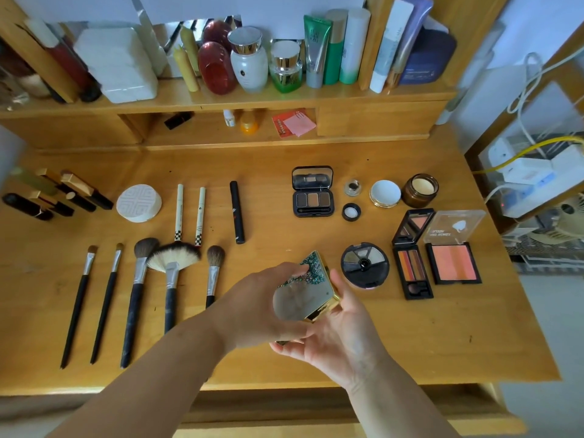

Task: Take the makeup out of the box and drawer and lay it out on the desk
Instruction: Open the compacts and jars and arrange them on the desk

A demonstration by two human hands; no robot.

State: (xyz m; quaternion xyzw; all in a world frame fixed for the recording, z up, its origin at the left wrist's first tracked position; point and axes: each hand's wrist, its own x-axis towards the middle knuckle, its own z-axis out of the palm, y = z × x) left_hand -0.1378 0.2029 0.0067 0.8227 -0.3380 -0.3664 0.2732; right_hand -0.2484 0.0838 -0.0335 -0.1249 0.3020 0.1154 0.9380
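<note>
The square gold compact with a mirrored lid and green glitter corner (308, 287) looks rigid, light and rather slick on its polished face, with a hinge and pressed powder inside that would not take a knock well, so the gold edges seem the safest place to hold it. It is held above the wooden bench (284, 172) just in front of the round black eyeshadow palette (365, 263). The right hand (341, 336) cradles it from beneath with fingers curled up its side, while the left hand (259, 305) pinches the lid's near edge, perhaps prising it open.
</note>
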